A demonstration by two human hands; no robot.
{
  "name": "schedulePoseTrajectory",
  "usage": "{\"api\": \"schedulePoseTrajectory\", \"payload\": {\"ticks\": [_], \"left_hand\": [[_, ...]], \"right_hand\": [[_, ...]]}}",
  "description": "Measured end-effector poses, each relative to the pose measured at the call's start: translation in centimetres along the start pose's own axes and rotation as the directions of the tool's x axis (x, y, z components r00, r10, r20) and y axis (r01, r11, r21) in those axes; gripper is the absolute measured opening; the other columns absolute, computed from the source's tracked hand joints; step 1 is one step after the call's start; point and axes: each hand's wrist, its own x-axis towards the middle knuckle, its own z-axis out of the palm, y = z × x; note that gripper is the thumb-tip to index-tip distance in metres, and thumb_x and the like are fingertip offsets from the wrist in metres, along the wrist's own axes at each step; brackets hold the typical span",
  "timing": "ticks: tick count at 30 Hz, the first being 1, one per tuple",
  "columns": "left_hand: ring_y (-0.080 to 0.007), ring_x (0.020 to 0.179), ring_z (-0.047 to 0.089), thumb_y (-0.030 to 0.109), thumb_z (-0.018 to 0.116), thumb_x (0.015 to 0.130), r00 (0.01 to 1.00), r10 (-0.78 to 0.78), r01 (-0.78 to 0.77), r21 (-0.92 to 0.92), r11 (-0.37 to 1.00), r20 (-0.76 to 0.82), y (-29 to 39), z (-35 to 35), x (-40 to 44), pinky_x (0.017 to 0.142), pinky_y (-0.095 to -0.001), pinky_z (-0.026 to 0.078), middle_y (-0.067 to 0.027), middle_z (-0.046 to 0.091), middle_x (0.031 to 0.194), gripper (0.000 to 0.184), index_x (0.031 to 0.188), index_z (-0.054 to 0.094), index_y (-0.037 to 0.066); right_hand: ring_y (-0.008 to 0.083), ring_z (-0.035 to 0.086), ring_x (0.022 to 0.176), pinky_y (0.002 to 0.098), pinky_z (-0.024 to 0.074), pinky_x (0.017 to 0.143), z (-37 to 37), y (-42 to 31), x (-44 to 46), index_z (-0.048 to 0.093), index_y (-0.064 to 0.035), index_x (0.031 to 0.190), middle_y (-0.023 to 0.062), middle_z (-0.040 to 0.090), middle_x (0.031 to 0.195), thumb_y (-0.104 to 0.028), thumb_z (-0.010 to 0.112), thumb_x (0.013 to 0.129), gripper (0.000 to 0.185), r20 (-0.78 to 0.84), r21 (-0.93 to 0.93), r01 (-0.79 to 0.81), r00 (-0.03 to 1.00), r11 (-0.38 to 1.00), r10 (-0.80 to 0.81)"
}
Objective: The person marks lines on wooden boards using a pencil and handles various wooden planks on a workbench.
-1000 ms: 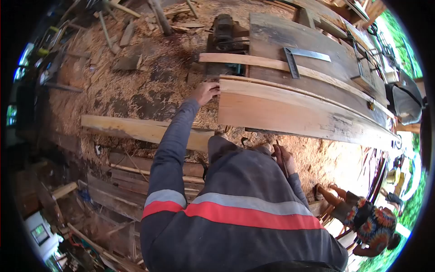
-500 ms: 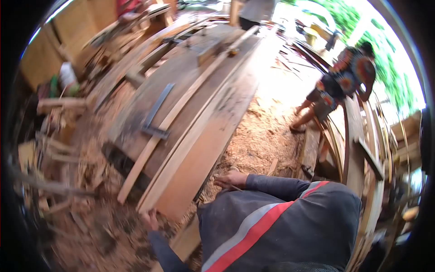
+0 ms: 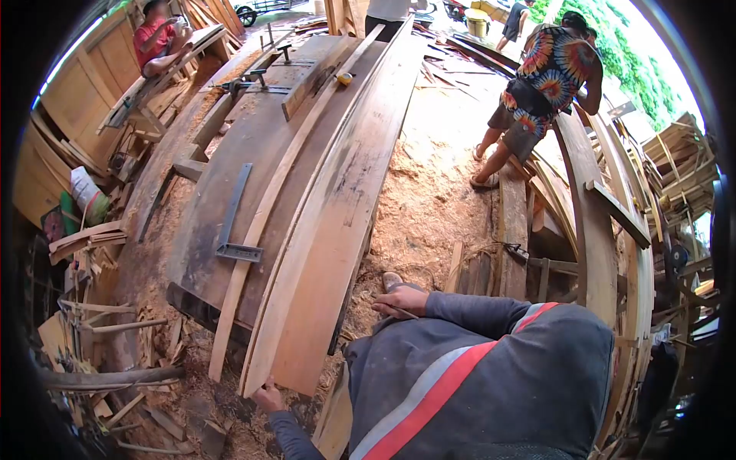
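My left hand (image 3: 268, 397) is closed on the near end corner of a long wooden board (image 3: 322, 284), which lies along the right side of the workbench (image 3: 201, 222). Close to my body, my right hand (image 3: 402, 300) is closed around a thin, pencil-like stick (image 3: 402, 312). Left of the board, a narrow wooden strip (image 3: 268, 195) runs lengthwise on the bench. A metal try square (image 3: 236, 222) lies with its stock across that strip. Farther along rests a yellow tape measure (image 3: 344, 78).
Wood shavings (image 3: 429, 207) cover the floor. A co-worker in a patterned shirt (image 3: 556, 69) stands at the right beside long planks (image 3: 586, 222). Another person in red (image 3: 157, 42) sits at the upper left. Clamps (image 3: 261, 79) stand on the bench; scrap wood (image 3: 115, 326) lies at left.
My view has shifted, so the bench and board appear lower and steeper, and sharper. My left hand stays at the board's end; my right hand still holds the thin stick.
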Motion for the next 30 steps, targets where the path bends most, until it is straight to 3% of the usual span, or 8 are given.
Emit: {"api": "schedulePoseTrajectory", "payload": {"ticks": [7, 15, 17, 21, 23, 24, 27, 30], "left_hand": [[-0.0442, 0.101, 0.065, 0.011, 0.082, 0.081, 0.999, -0.042, 0.041, 0.100, 0.994, 0.009, -0.9, 0.2, 0.0, 0.089, -0.0525, 0.049, -0.0260, 0.071, 0.108, 0.034, 0.108, 0.070, -0.007], [-0.0474, 0.108, 0.063, 0.015, 0.081, 0.083, 0.995, -0.092, 0.089, 0.058, 0.994, 0.046, 1.2, -0.7, 0.5, 0.097, -0.0511, 0.047, -0.0322, 0.068, 0.112, 0.037, 0.107, 0.070, -0.011], [-0.0497, 0.109, 0.062, 0.015, 0.081, 0.082, 0.997, -0.071, 0.069, 0.066, 0.995, 0.023, 2.0, -1.0, 0.5, 0.097, -0.0505, 0.047, -0.0333, 0.067, 0.113, 0.038, 0.107, 0.070, -0.012], [-0.0437, 0.103, 0.066, 0.014, 0.081, 0.084, 0.992, -0.096, 0.084, 0.138, 0.987, 0.084, 1.7, -1.1, 0.4, 0.090, -0.0504, 0.051, -0.0275, 0.069, 0.117, 0.041, 0.115, 0.067, -0.010], [-0.0364, 0.100, 0.068, 0.018, 0.080, 0.086, 0.980, -0.197, 0.190, -0.321, 0.928, 0.013, 2.7, -0.5, -0.1, 0.087, -0.0452, 0.053, -0.0263, 0.070, 0.115, 0.044, 0.114, 0.066, -0.013], [-0.0313, 0.096, 0.069, 0.020, 0.079, 0.087, 0.978, -0.202, 0.208, -0.333, 0.920, 0.055, 0.9, 0.1, 0.0, 0.084, -0.0420, 0.053, -0.0245, 0.072, 0.108, 0.043, 0.108, 0.067, -0.015], [-0.0322, 0.093, 0.069, 0.019, 0.078, 0.087, 0.963, -0.251, 0.266, -0.225, 0.937, 0.095, 0.4, -0.1, 0.5, 0.084, -0.0426, 0.053, -0.0236, 0.073, 0.101, 0.038, 0.103, 0.070, -0.014], [-0.0333, 0.091, 0.069, 0.018, 0.079, 0.086, 0.963, -0.245, 0.267, -0.285, 0.920, 0.112, 1.7, -0.8, 0.4, 0.084, -0.0433, 0.053, -0.0230, 0.074, 0.099, 0.036, 0.101, 0.071, -0.014]], "right_hand": [[0.0380, 0.064, 0.066, 0.0478, 0.0506, 0.061, 0.4, 0.0, 0.2, 0.064, -0.0060, 0.094, 0.0188, 0.061, 0.069, -0.029, 0.054, 0.105, 0.027, 0.089, 0.007, -0.062, 0.994, 0.998, 0.062], [0.0407, 0.062, 0.063, 0.0516, 0.0498, 0.061, 1.4, 0.1, 2.0, 0.064, -0.0071, 0.089, 0.0189, 0.061, 0.067, -0.026, 0.058, 0.102, 0.024, -0.027, 0.089, 0.132, 0.991, 0.987, -0.130], [0.0412, 0.066, 0.075, 0.0510, 0.0536, 0.066, 1.0, 0.0, 2.8, 0.063, -0.0061, 0.099, 0.0214, 0.063, 0.080, -0.030, 0.054, 0.105, 0.026, 0.154, 0.069, 0.089, 0.983, 0.994, -0.099], [0.0407, 0.066, 0.074, 0.0519, 0.0538, 0.066, 1.5, 0.6, 3.4, 0.066, -0.0066, 0.106, 0.0197, 0.067, 0.084, -0.032, 0.054, 0.105, 0.029, 0.211, 0.018, 0.140, 0.967, 0.990, -0.140], [0.0399, 0.066, 0.075, 0.0514, 0.0535, 0.067, 0.9, 0.6, 3.2, 0.067, -0.0067, 0.109, 0.0184, 0.068, 0.085, -0.032, 0.055, 0.105, 0.028, 0.212, -0.005, 0.088, 0.974, 0.996, -0.084], [0.0397, 0.066, 0.076, 0.0509, 0.0535, 0.067, 0.8, 0.7, 2.8, 0.067, -0.0066, 0.109, 0.0185, 0.068, 0.085, -0.032, 0.054, 0.105, 0.028, 0.167, 0.035, 0.112, 0.979, 0.993, -0.116], [0.0397, 0.065, 0.080, 0.0493, 0.0536, 0.069, 0.4, 1.2, 1.5, 0.067, -0.0067, 0.105, 0.0193, 0.066, 0.084, -0.031, 0.053, 0.105, 0.028, 0.137, 0.057, 0.089, 0.986, 0.994, -0.096], [0.0439, 0.064, 0.069, 0.0544, 0.0511, 0.062, -0.3, 1.1, 0.8, 0.063, -0.0070, 0.099, 0.0231, 0.065, 0.076, -0.029, 0.052, 0.105, 0.026, 0.107, 0.064, 0.102, 0.988, 0.993, -0.108]]}}
